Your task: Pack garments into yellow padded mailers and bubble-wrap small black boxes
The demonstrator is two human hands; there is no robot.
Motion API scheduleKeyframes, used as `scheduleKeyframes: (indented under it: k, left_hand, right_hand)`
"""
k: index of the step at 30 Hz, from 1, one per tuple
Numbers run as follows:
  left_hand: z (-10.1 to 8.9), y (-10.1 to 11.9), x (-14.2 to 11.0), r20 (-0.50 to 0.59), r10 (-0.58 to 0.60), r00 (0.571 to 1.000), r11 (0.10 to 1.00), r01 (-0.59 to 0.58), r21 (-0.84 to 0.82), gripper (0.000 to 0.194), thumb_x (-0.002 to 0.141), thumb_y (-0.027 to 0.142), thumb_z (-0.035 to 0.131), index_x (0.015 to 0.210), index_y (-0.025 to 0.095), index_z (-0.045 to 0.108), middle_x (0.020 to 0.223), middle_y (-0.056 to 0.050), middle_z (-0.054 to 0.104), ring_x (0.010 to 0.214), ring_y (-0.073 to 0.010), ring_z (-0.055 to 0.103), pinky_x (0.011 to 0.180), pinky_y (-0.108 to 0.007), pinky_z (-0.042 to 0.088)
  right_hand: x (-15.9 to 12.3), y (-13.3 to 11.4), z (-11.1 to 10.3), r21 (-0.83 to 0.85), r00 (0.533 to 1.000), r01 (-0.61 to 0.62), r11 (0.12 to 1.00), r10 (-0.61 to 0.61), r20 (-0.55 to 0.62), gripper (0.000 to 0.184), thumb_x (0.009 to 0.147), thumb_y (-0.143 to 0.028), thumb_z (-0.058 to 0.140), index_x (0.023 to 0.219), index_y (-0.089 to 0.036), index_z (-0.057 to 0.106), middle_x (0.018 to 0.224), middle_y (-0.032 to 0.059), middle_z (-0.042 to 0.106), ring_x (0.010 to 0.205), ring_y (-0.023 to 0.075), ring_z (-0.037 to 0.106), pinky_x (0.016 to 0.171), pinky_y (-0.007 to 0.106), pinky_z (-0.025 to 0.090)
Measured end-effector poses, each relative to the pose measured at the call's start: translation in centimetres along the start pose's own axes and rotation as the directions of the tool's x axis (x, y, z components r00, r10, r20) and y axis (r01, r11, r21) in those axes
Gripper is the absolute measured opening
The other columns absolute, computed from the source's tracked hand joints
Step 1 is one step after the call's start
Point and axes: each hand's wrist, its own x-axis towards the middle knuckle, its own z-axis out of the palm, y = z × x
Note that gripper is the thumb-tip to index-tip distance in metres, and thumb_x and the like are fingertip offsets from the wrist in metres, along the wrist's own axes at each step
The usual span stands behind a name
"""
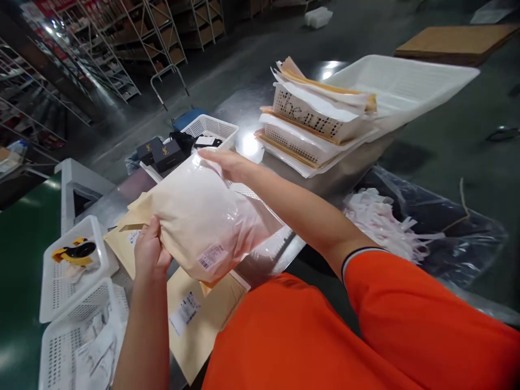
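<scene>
A plump, pale padded mailer (195, 211) with a shiny surface and a small barcode label (213, 256) is held up in front of me. My left hand (151, 249) is closed on its left edge, thumb on top. At the far edge, my right hand (227, 163) grips it with the thumb side uppermost; some of those fingers are hidden. Beneath it lies a kraft envelope (207, 325) with a white shipping label (185, 313). Another envelope (122, 238) shows at the left, partly behind my left hand.
White baskets stand at left, one with a yellow-and-black tape dispenser (75, 252), another with papers (95, 352). Black boxes (166, 156) sit beyond. On the right are stacked baskets with envelopes (320, 116), a large white basket (406, 86) and white strips (377, 222) on dark plastic.
</scene>
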Motion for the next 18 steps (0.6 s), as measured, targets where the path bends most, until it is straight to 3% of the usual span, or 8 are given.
scheduleKeyframes:
  k: [3, 6, 8, 9, 11, 13, 15, 18]
  left_hand:
    - [-1.0, -0.9, 0.1, -0.011, -0.031, 0.999, 0.999, 0.031, -0.023, 0.013, 0.092, 0.018, 0.054, 0.094, 0.016, 0.066, 0.085, -0.001, 0.075, 0.079, -0.0111, 0.07, 0.091, -0.03, 0.056]
    - [-3.3, -3.3, 0.3, 0.032, 0.031, 0.999, 0.999, -0.032, 0.012, 0.015, 0.092, 0.026, 0.055, 0.101, 0.018, 0.064, 0.093, -0.003, 0.075, 0.086, -0.0134, 0.07, 0.092, -0.032, 0.055]
    - [-5.9, -5.7, 0.3, 0.078, 0.084, 0.993, 0.968, -0.1, 0.231, 0.027, 0.095, 0.037, 0.047, 0.107, 0.018, 0.062, 0.102, -0.007, 0.073, 0.096, -0.0159, 0.069, 0.094, -0.034, 0.054]
    - [-7.4, -7.1, 0.2, 0.116, 0.09, 0.989, 0.904, -0.13, 0.408, 0.034, 0.098, 0.04, 0.038, 0.109, 0.018, 0.061, 0.107, -0.009, 0.072, 0.101, -0.017, 0.068, 0.094, -0.034, 0.053]
    - [-10.7, -10.1, -0.3, 0.209, 0.016, 0.978, 0.602, -0.176, 0.779, 0.044, 0.1, 0.039, 0.023, 0.106, 0.017, 0.061, 0.111, -0.013, 0.069, 0.105, -0.0191, 0.067, 0.093, -0.037, 0.053]
    - [-13.3, -13.1, -1.0, 0.238, -0.075, 0.968, 0.432, -0.183, 0.883, 0.032, 0.096, 0.034, 0.039, 0.089, 0.016, 0.064, 0.104, -0.014, 0.069, 0.105, -0.0246, 0.066, 0.094, -0.043, 0.051]
    - [-14.9, -16.1, -1.8, 0.273, -0.167, 0.947, 0.38, -0.194, 0.905, 0.014, 0.085, 0.025, 0.059, 0.075, 0.017, 0.064, 0.099, -0.014, 0.07, 0.101, -0.0269, 0.067, 0.094, -0.044, 0.05]
    - [-14.9, -19.9, -2.5, 0.334, -0.249, 0.909, 0.391, -0.221, 0.894, 0.003, 0.08, 0.017, 0.067, 0.078, 0.019, 0.068, 0.103, -0.008, 0.071, 0.096, -0.0211, 0.067, 0.089, -0.037, 0.051]
  right_hand:
    - [-1.8, 0.6, 0.2, -0.074, 0.988, -0.077, 0.994, 0.086, 0.126, 0.032, 0.06, -0.03, 0.087, 0.079, -0.017, 0.065, 0.075, -0.0001, 0.071, 0.07, 0.0135, 0.068, 0.067, 0.025, 0.056]
    - [-3.2, 2.3, 0.9, -0.133, 0.992, -0.079, 0.988, 0.092, 0.089, 0.021, 0.063, -0.024, 0.077, 0.077, -0.016, 0.063, 0.072, -0.0016, 0.069, 0.067, 0.0119, 0.065, 0.068, 0.027, 0.053]
    - [-4.3, 4.1, 1.5, -0.245, 1.0, 0.024, 0.969, -0.024, 0.006, 0.019, 0.063, -0.023, 0.072, 0.074, -0.018, 0.058, 0.07, -0.0023, 0.066, 0.066, 0.014, 0.062, 0.065, 0.029, 0.051]
    - [-5.0, 5.0, 1.8, -0.342, 0.992, 0.097, 0.935, -0.117, -0.037, 0.018, 0.064, -0.024, 0.07, 0.074, -0.019, 0.055, 0.07, -0.0023, 0.065, 0.066, 0.0153, 0.06, 0.063, 0.029, 0.05]
    - [-6.7, 6.8, 2.0, -0.562, 0.954, 0.206, 0.801, -0.291, -0.066, 0.014, 0.071, -0.029, 0.061, 0.08, -0.021, 0.054, 0.071, -0.0022, 0.062, 0.067, 0.0164, 0.057, 0.061, 0.027, 0.045]
    - [-8.6, 8.4, 1.9, -0.729, 0.94, 0.208, 0.652, -0.339, -0.035, 0.019, 0.076, -0.028, 0.054, 0.093, -0.022, 0.056, 0.068, -0.0026, 0.061, 0.064, 0.0172, 0.056, 0.06, 0.027, 0.04]
    - [-10.1, 9.8, 1.5, -0.839, 0.96, 0.169, 0.516, -0.278, 0.023, 0.03, 0.076, -0.025, 0.05, 0.105, -0.023, 0.058, 0.064, -0.0026, 0.06, 0.061, 0.0186, 0.056, 0.059, 0.027, 0.037]
    - [-11.3, 11.5, 1.0, -0.942, 0.984, 0.12, 0.313, -0.166, 0.07, 0.036, 0.076, -0.021, 0.047, 0.109, -0.023, 0.061, 0.067, 0.0, 0.064, 0.064, 0.0206, 0.06, 0.06, 0.027, 0.037]
